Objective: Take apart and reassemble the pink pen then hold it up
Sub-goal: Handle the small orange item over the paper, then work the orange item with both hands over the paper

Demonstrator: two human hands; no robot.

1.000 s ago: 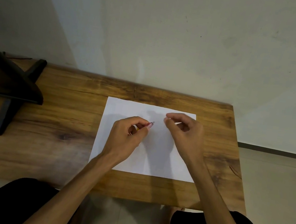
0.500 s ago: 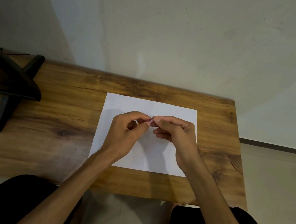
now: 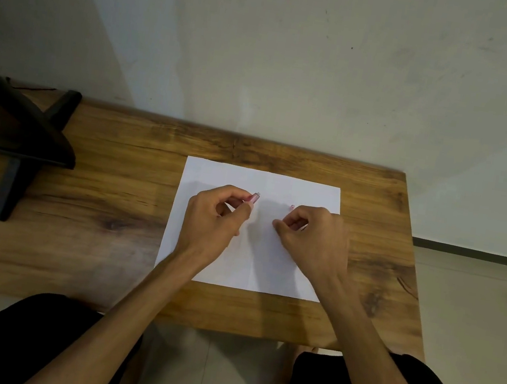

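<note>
The pink pen is in two pieces above a white sheet of paper (image 3: 298,192). My left hand (image 3: 213,218) pinches the pink barrel (image 3: 255,198), whose open end sticks out past the thumb and forefinger towards the right. My right hand (image 3: 313,233) is curled around a second small pink piece (image 3: 292,207); only its tip shows above the knuckles. A gap of bare paper lies between the two pieces. Most of both pieces is hidden inside the fingers.
The paper lies on a wooden table (image 3: 114,190) against a pale wall. A dark stand (image 3: 13,136) with a black leg occupies the table's left end. The table's right edge drops to a tiled floor (image 3: 475,307). My knees in black shorts sit below the front edge.
Half a second ago my fingertips met at the pen's middle; now the hands have drawn apart sideways, each carrying one pink piece.
</note>
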